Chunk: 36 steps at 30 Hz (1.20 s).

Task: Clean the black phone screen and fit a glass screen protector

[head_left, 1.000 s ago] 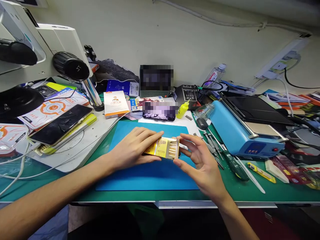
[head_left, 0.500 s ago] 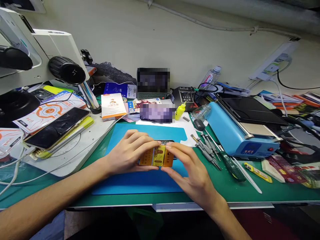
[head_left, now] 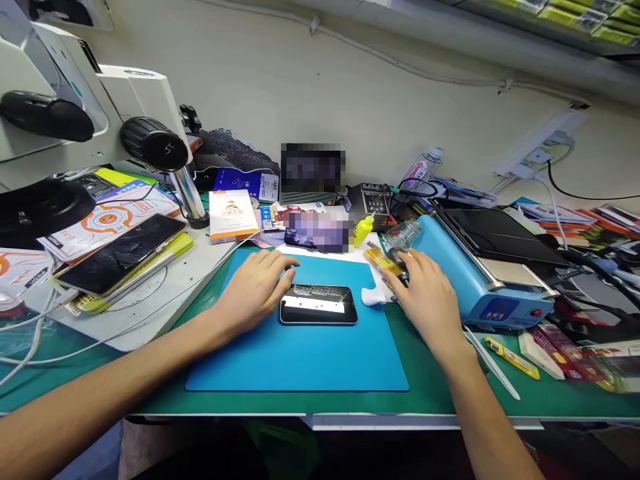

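Observation:
A black phone [head_left: 319,305] lies flat on the blue mat [head_left: 300,363], with light reflected across its glass. My left hand [head_left: 257,287] is at the phone's left end, fingers apart and holding nothing. To the right of the mat, my right hand [head_left: 427,293] has its fingers around the near end of a yellow and orange packet [head_left: 384,261], close to a dark rounded object. A crumpled white tissue [head_left: 373,297] rests at the mat's right edge, between the phone and my right hand.
A microscope [head_left: 145,113] stands at the left beside a phone on stacked boxes [head_left: 120,257]. On the right is a blue machine [head_left: 465,280] with a tablet on top. A yellow bottle [head_left: 363,230], a white stick [head_left: 495,367] and a yellow cutter [head_left: 513,358] lie around.
The packet has moved from between both hands over the mat to the right with my right hand. My left hand has let go of it. The phone and tissue now show fully.

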Available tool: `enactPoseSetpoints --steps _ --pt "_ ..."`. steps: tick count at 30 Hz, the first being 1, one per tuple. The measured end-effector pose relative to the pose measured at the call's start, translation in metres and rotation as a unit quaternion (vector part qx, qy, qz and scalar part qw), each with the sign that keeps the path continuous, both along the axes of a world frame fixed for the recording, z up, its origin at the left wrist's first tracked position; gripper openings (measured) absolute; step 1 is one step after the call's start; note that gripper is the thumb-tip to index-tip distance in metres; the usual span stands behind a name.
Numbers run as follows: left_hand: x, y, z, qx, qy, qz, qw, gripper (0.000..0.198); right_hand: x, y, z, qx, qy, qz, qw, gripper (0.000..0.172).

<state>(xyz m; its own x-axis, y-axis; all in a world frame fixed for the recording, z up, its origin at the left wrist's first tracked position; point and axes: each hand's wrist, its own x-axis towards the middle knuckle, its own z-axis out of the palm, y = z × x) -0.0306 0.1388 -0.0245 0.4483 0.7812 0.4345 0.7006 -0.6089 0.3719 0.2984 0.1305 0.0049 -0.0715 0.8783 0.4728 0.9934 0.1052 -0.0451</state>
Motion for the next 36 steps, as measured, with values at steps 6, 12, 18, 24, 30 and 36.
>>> enactPoseSetpoints --steps 6,12,18,24,30,36 --pt "0.003 0.000 -0.008 -0.071 0.027 -0.025 0.997 0.046 -0.016 -0.049 -0.016 -0.005 0.096 0.092 0.991 0.030" --pt "0.002 -0.002 -0.009 -0.042 0.112 -0.099 0.988 0.081 -0.016 -0.051 -0.029 -0.047 0.086 0.092 0.991 0.030" --pt "0.001 0.000 -0.008 -0.016 0.133 -0.114 0.984 0.083 -0.038 -0.052 -0.020 -0.019 0.090 0.136 0.986 0.021" --pt "0.002 0.000 -0.010 -0.008 0.130 -0.117 0.985 0.082 -0.052 -0.083 -0.029 -0.050 0.055 0.189 0.979 0.049" --pt "0.002 0.000 -0.009 -0.006 0.147 -0.112 0.983 0.084 -0.049 -0.104 -0.044 -0.098 0.056 0.220 0.969 0.065" --pt "0.003 -0.001 -0.010 -0.013 0.150 -0.111 0.982 0.084 -0.056 -0.089 -0.043 -0.155 0.057 0.214 0.963 0.067"
